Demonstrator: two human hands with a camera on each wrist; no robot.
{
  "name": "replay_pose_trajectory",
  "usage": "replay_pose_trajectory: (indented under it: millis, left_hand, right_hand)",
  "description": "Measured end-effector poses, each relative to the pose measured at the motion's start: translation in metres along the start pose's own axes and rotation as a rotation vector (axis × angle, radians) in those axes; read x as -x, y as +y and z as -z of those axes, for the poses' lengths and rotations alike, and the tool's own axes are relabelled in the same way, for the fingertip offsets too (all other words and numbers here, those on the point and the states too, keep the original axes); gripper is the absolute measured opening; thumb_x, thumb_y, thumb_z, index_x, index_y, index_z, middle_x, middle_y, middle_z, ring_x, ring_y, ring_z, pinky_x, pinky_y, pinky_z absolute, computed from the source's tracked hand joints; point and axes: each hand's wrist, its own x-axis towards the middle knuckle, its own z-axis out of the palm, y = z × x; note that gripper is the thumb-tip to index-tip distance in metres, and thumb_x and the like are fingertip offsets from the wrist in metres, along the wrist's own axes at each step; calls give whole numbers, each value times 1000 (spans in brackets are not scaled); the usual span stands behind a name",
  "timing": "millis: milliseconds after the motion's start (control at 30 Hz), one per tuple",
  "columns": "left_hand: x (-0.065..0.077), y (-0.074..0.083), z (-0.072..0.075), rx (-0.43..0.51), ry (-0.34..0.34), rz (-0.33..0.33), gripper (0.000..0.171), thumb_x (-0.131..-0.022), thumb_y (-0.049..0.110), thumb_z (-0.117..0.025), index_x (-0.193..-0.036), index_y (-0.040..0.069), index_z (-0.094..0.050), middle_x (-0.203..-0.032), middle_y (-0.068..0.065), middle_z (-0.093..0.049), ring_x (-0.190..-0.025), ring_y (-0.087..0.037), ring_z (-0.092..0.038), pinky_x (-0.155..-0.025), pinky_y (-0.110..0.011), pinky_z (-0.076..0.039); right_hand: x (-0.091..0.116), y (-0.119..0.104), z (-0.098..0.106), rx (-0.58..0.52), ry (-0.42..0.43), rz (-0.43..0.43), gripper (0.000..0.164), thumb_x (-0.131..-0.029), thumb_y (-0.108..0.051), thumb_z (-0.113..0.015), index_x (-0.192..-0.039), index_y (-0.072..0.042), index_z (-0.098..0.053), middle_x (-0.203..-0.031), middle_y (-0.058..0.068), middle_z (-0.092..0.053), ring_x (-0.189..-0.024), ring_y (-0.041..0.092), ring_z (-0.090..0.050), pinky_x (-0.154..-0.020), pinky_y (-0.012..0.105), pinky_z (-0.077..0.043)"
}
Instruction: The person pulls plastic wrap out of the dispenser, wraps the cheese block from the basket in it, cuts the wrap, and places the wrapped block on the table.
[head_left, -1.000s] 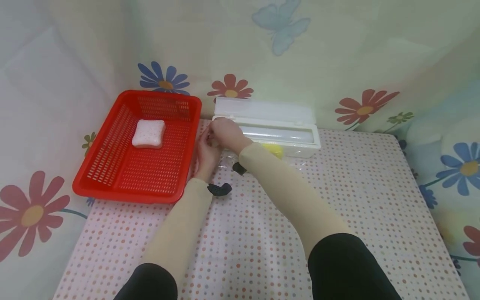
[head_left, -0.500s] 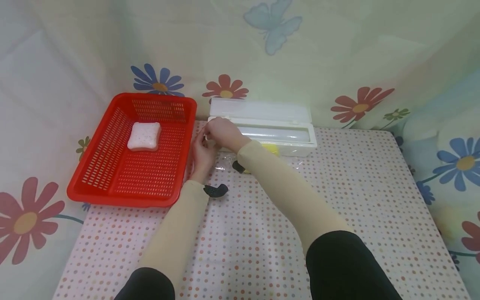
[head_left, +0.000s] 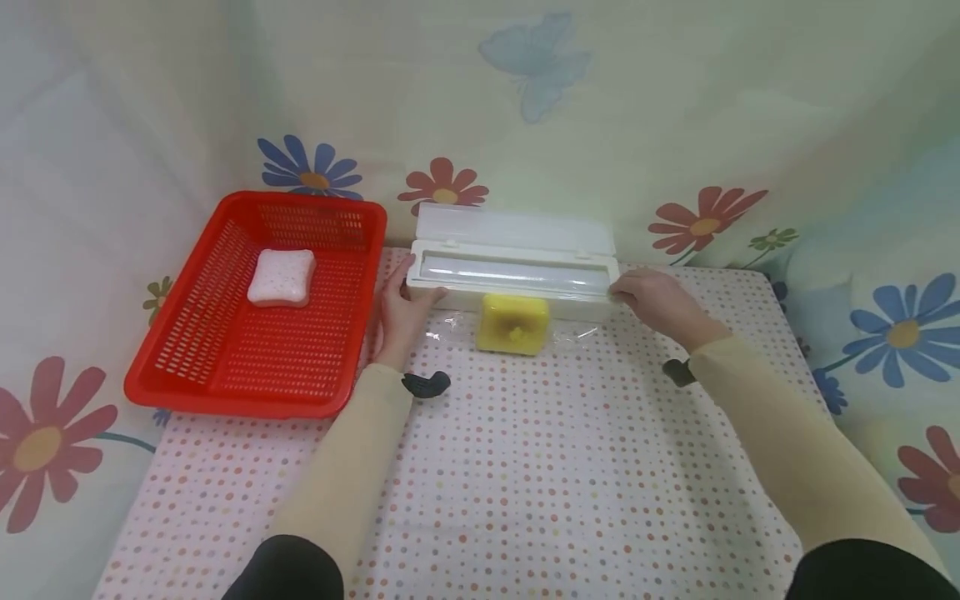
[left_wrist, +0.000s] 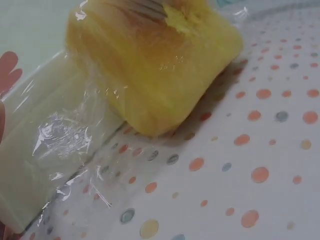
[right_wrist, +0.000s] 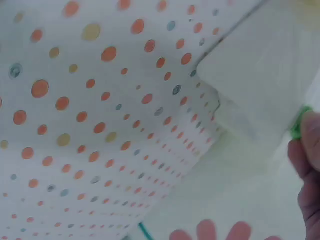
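A long white cling film dispenser (head_left: 577, 310) stands at the back of the table, its lid (head_left: 517, 231) raised and the film roll (head_left: 517, 272) showing inside. My left hand (head_left: 403, 317) grips the dispenser's left end, thumb along the front wall. At the right end, my right hand (head_left: 660, 302) pinches a small green piece (right_wrist: 299, 124) on the dispenser's edge, seen in the right wrist view. Between the hands, against the front wall, a yellow block (head_left: 513, 323) with a brownish patch lies under clear film (left_wrist: 65, 137). The film spreads crumpled on both sides of it.
Left of the dispenser stands a red plastic basket (head_left: 247, 407) with a pale pink sponge (head_left: 282, 277) in it. A flowered curtain (head_left: 675, 100) hangs right behind the table. The dotted cloth (head_left: 540, 467) stretches in front of the dispenser.
My right hand has moved from beside the left hand to the dispenser's right end. The yellow block, partly hidden by my right sleeve before, now shows fully. My left hand stays at the left end.
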Motion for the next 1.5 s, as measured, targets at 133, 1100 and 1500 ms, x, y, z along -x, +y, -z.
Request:
replay_pose_trajectory:
  millis: [133, 1100, 1500]
  left_hand:
    - [0, -1, 5, -14, 10, -3, 80, -89, 24, -81, -157, 25, -40, -162, 1, -42, -152, -17, -36, -126, -35, -30]
    - [76, 15, -24, -228, 85, 165, 81, -89, 35, -80, -147, 5, -33, -151, -19, -40, -143, -37, -40, -121, -49, -36]
    - [79, 7, -57, -239, -65, 106, 69, -85, 39, -82, -138, 7, -51, -139, -16, -58, -130, -34, -54, -111, -47, -47]
  right_hand:
    - [4, 4, -4, -54, 50, 13, 24, -99, -3, -62, -122, 2, -69, -124, 24, -68, -124, 46, -58, -110, 59, -44]
    - [43, -70, -91, -693, 222, -562, 57, -101, -43, -62, -145, -9, -51, -145, 16, -55, -132, 35, -53, -106, 52, -50]
    - [15, -85, -111, -818, 200, -444, 59, -94, -40, -72, -141, -9, -55, -144, 15, -57, -135, 33, -52, -114, 49, -45]
